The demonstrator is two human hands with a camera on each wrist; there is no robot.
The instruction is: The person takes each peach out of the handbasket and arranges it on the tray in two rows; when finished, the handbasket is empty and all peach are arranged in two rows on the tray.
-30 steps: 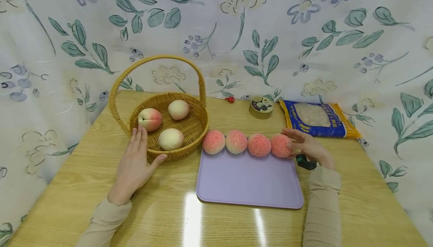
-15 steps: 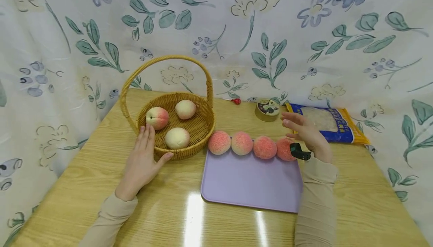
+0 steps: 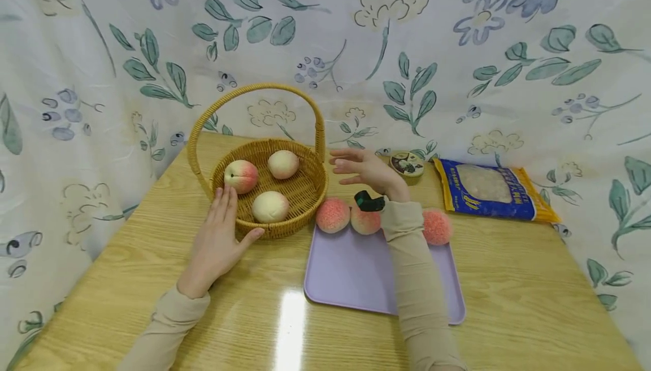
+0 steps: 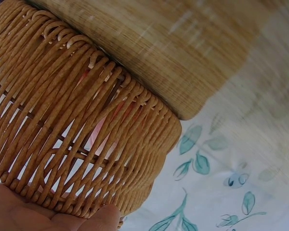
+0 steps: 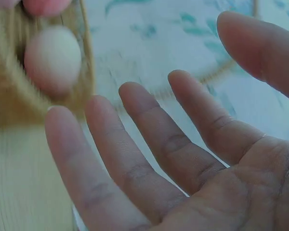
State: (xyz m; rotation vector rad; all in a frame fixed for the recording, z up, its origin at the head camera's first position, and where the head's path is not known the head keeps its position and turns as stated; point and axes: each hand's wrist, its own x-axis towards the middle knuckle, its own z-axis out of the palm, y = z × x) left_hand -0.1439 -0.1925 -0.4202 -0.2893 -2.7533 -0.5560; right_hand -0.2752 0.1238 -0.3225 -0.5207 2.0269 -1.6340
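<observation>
A wicker basket [image 3: 303, 193] with a tall handle holds three pale-and-pink peaches, one of them a peach [image 3: 270, 207] near its front rim. My left hand [image 3: 217, 241] lies with straight fingers against the basket's left front rim; the left wrist view has those fingertips [image 4: 103, 219] right at the woven rim. In the air, just right of the basket, my right hand [image 3: 373, 170] has its fingers spread and holds nothing. On the lilac tray's [image 3: 351, 278] back edge stand a pink peach [image 3: 333, 215], a paler peach [image 3: 364, 223] and another pink peach [image 3: 437, 226]; my right forearm covers part of this row.
Behind the right hand sits a round tin [image 3: 407, 165]. A blue and yellow packet [image 3: 488, 190] lies at the back right. The floral cloth [image 3: 325, 38] hangs along the table's back edge, and the basket handle arches high over the basket.
My right hand has left the rightmost peach on the tray, risen, and moved left toward the basket, empty. My left hand stays at the basket rim. The head view has shifted slightly.
</observation>
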